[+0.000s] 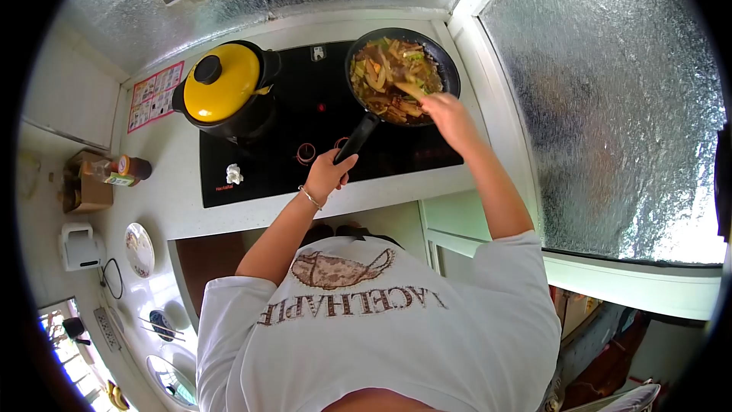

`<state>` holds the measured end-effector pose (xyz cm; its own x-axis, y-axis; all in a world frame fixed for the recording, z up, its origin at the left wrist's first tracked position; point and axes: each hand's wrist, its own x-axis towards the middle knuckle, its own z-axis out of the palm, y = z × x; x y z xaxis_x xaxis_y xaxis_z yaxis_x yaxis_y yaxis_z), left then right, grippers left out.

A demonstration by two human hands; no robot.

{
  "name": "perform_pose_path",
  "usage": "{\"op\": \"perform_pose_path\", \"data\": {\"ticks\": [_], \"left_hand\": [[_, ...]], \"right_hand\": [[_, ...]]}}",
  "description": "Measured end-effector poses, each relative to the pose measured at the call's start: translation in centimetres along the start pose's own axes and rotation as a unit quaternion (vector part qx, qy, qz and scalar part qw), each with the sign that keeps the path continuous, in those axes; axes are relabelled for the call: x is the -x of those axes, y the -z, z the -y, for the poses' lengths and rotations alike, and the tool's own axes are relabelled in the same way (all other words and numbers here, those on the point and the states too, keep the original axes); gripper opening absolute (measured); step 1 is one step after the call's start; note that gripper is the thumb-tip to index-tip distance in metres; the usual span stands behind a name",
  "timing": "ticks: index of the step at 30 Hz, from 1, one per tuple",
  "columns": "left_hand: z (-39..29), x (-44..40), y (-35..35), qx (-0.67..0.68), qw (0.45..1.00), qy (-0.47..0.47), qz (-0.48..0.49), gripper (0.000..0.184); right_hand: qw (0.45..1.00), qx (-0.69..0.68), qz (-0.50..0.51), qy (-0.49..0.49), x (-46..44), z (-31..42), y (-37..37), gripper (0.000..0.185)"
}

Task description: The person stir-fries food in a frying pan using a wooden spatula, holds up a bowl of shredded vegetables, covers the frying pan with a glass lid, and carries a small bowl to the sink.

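Observation:
My left hand [329, 175] is wrapped around the black handle of a frying pan [451, 69] on the right side of the black cooktop [305, 126]. In the pan lies a browned mix of sliced food with green pieces [389, 65]. My right hand [451, 116] grips a wooden spatula [412, 91] over the pan's right part. The spatula's front end reaches into the food, and its grip end is hidden in my fingers.
A black pot with a yellow lid [223, 82] stands on the cooktop's left side. A crumpled white item [234, 174] lies near its front left corner. Farther left are a jar [135, 168], a cardboard box [88, 183] and a plate [139, 250]. A glass window [602, 107] borders the right.

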<state>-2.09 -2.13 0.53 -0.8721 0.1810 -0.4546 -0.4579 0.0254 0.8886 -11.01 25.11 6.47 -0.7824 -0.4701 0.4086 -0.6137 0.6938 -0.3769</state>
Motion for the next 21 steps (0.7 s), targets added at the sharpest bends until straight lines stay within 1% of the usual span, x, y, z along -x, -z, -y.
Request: {"op": "perform_pose_path", "data": {"ticks": [2, 4, 8, 10, 11, 12, 14, 15, 16, 18, 19, 20, 21], "left_hand": [[-0.4, 0.1, -0.1, 0.004, 1.0, 0.003, -0.007, 0.022], [-0.5, 0.0, -0.3, 0.01, 1.0, 0.004, -0.008, 0.021], [-0.2, -0.1, -0.2, 0.014, 1.0, 0.002, -0.014, 0.02], [-0.5, -0.2, 0.0, 0.013, 1.0, 0.008, -0.017, 0.02], [-0.7, -0.2, 0.2, 0.017, 1.0, 0.013, -0.023, 0.019], [-0.8, -0.2, 0.3, 0.017, 1.0, 0.013, -0.023, 0.019], [-0.9, -0.3, 0.6, 0.023, 0.999, 0.01, -0.029, 0.019], [-1.0, -0.5, 0.7, 0.025, 0.999, 0.009, -0.028, 0.019], [-1.0, -0.6, 0.9, 0.02, 0.999, 0.005, -0.028, 0.019], [-1.0, -0.7, 1.0, 0.015, 1.0, 0.001, -0.026, 0.019], [-1.0, -0.7, 1.0, 0.019, 0.999, 0.001, -0.028, 0.018], [-0.9, -0.8, 1.0, 0.023, 0.999, 0.002, -0.031, 0.018], [-0.9, -0.7, 1.2, 0.019, 0.999, 0.002, -0.03, 0.018]], "right_hand": [[0.995, 0.0, -0.022, -0.097, -0.2, -1.5, 0.7, 0.016], [0.987, -0.047, -0.074, -0.132, -0.9, -1.5, 1.8, 0.018], [0.991, -0.052, -0.063, -0.108, -2.3, -2.9, -0.5, 0.019], [0.995, -0.042, -0.049, -0.074, -2.3, -3.2, -2.2, 0.019], [0.998, -0.031, -0.017, -0.06, -1.7, -3.5, -2.3, 0.02], [0.998, -0.032, -0.018, -0.06, -1.2, -3.1, -1.9, 0.02], [0.99, -0.099, 0.043, -0.089, -0.2, -1.7, -0.2, 0.02], [0.993, -0.076, 0.024, -0.091, -0.3, 0.0, 1.6, 0.02], [0.993, -0.074, 0.025, -0.091, -0.4, 0.4, 2.1, 0.02], [0.987, -0.129, -0.012, -0.094, -0.5, 1.4, 2.3, 0.021], [0.989, -0.132, 0.009, -0.06, -0.9, 2.8, 2.0, 0.02], [0.988, -0.142, 0.048, -0.044, -0.8, 2.3, 0.7, 0.021], [0.99, -0.125, 0.048, -0.034, -0.6, 2.0, 0.2, 0.02]]}}
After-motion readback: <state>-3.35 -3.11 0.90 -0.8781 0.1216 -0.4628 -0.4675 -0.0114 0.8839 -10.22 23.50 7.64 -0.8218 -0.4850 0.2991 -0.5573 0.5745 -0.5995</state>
